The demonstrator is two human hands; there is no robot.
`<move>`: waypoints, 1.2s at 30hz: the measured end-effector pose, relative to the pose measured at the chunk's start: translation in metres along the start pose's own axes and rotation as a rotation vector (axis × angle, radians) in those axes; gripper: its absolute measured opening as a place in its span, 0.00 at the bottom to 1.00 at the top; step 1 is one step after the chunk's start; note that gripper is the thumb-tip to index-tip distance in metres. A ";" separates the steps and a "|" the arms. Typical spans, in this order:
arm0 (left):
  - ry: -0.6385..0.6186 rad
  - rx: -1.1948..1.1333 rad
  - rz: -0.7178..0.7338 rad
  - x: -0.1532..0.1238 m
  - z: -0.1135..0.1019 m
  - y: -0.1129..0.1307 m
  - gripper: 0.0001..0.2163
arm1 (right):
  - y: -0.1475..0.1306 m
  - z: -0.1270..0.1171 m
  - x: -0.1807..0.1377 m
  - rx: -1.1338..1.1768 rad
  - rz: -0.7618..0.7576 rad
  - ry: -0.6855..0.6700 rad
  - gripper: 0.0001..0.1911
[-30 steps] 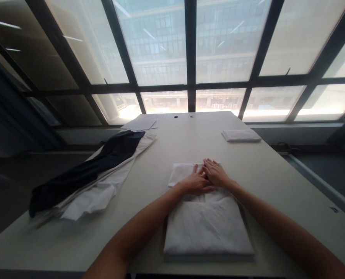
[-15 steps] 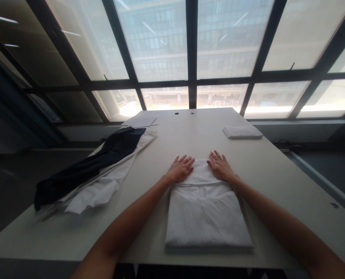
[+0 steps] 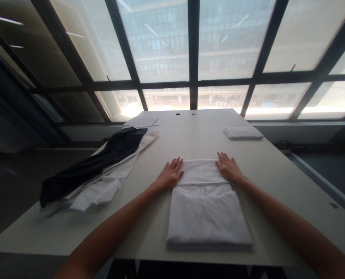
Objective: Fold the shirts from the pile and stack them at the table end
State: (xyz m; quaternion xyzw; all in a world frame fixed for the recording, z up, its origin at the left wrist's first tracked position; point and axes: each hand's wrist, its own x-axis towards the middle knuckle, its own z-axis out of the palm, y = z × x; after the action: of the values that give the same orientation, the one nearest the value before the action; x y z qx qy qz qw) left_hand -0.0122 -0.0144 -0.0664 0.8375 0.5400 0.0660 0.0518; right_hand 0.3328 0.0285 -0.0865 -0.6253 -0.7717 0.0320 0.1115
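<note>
A folded white garment (image 3: 207,217) lies flat in front of me, its far end turned over into a straight band (image 3: 201,170). My left hand (image 3: 170,174) rests at the left edge of that band, fingers stretched out and pointing away from me. At the band's right edge, my right hand (image 3: 228,167) lies palm down with its fingers extended. Neither hand grips anything. What kind of garment it is cannot be made out from the folded shape.
On the left of the white table (image 3: 189,135) lie dark navy trousers (image 3: 102,159) over white clothing (image 3: 99,193) with loose ends. White papers (image 3: 141,121) are at the far left. A small folded white cloth (image 3: 243,133) sits far right. Large windows stand beyond.
My hands have slid apart, from on top of the turned-over band out to its two side edges. More of the band's white surface shows between them. The camera view has shifted slightly.
</note>
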 end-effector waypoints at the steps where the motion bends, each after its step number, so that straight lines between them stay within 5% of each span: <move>1: 0.004 -0.004 0.003 -0.004 0.000 -0.003 0.30 | 0.001 0.001 0.000 0.015 -0.002 0.013 0.33; 7: 0.043 -0.100 0.001 -0.013 -0.001 -0.012 0.29 | 0.011 0.007 0.002 0.263 -0.050 0.199 0.33; 12: 0.133 -0.344 0.084 -0.031 -0.028 -0.010 0.27 | 0.014 -0.012 -0.016 0.558 -0.154 0.347 0.29; 18: -0.144 -0.453 0.392 -0.102 -0.070 0.014 0.30 | 0.005 -0.061 -0.096 0.470 -0.453 0.140 0.25; 23: -0.262 -0.313 0.510 -0.148 -0.071 0.042 0.45 | -0.002 -0.089 -0.169 0.370 -0.660 -0.071 0.32; 29: -0.217 -0.184 0.527 -0.158 -0.057 0.053 0.46 | -0.004 -0.088 -0.209 0.294 -0.734 -0.218 0.42; 36: -0.194 -0.077 0.593 -0.159 -0.054 0.051 0.45 | -0.003 -0.075 -0.215 0.224 -0.758 -0.099 0.46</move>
State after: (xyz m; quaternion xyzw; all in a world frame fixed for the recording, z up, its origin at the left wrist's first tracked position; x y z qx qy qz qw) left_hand -0.0405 -0.1798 -0.0136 0.9583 0.2617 0.0186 0.1134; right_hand 0.3872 -0.1877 -0.0409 -0.2776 -0.9440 0.1028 0.1456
